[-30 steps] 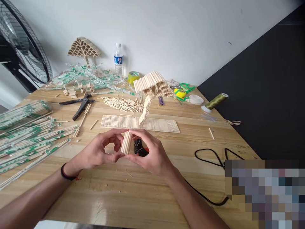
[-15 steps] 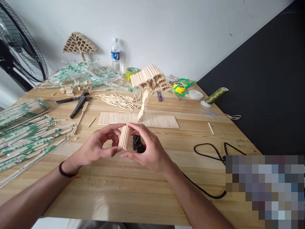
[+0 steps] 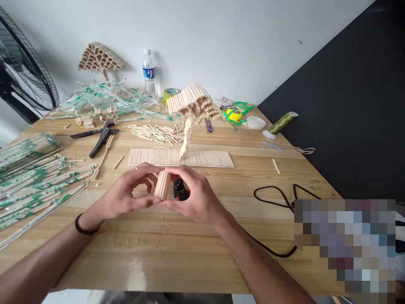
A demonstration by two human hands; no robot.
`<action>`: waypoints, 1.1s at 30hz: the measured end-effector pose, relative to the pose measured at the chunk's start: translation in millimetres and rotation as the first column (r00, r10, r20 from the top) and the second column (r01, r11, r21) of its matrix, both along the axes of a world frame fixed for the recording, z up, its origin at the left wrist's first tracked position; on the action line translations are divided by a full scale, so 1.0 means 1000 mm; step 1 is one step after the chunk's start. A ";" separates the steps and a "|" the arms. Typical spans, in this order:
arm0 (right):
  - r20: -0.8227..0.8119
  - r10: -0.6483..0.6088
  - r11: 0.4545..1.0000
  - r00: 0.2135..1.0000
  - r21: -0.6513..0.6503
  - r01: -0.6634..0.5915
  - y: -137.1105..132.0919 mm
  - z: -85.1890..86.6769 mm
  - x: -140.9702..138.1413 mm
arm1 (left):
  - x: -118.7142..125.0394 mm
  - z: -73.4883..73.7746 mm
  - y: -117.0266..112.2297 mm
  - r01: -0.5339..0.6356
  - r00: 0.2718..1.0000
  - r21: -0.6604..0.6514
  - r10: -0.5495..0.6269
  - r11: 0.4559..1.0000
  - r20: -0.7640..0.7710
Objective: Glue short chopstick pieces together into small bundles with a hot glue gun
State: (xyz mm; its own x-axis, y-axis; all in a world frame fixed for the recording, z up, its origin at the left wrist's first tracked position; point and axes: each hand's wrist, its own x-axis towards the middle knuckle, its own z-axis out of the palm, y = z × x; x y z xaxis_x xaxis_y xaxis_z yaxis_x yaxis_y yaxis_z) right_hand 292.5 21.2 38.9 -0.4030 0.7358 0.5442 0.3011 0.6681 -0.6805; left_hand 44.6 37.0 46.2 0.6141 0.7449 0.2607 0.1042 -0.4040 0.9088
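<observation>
A small bundle of short wooden sticks (image 3: 162, 185), set side by side, is held up between both hands. My left hand (image 3: 128, 192) pinches it from the left, thumb low and fingers at the top. From the right, my right hand (image 3: 198, 194) grips the same piece, its thumb near the lower end. Partly hidden behind the right fingers lies a black and orange tool (image 3: 181, 191). Just beyond the hands is a flat panel of sticks (image 3: 211, 158), from which a tree-shaped stick model (image 3: 193, 101) rises.
Black cutters (image 3: 103, 137) and loose sticks (image 3: 155, 133) lie farther back. Wrapped sticks (image 3: 28, 177) cover the left side, near a fan (image 3: 28, 63). A bottle (image 3: 148, 74) stands by the wall. A thread spool (image 3: 281, 125) and black cord (image 3: 272, 188) are at right.
The right thumb has come up to the lower end of the stick bundle, which is turned slightly. The whole view has shifted a little, so the background sits farther left.
</observation>
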 end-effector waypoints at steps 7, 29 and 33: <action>0.005 0.012 1.000 1.000 0.018 -0.012 -0.001 -0.001 -0.001 | -0.002 0.000 0.002 -0.029 0.998 0.091 0.034 0.995 -0.047; -0.097 -0.004 1.000 0.995 -0.012 0.003 0.000 0.002 -0.003 | -0.003 -0.004 0.003 -0.040 0.995 -0.028 0.042 0.999 0.087; -0.083 -0.030 0.999 0.996 -0.047 0.026 0.000 0.001 -0.002 | -0.003 -0.005 0.001 -0.067 0.995 -0.018 0.068 0.998 0.073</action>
State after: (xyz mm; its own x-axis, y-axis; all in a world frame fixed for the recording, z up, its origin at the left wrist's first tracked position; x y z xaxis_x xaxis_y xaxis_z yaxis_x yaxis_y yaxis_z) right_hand 290.3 21.3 40.0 -0.3362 0.7709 0.5410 0.2595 0.6280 -0.7336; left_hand 41.6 37.6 41.6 0.5415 0.7886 0.2914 0.0631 -0.3838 0.9213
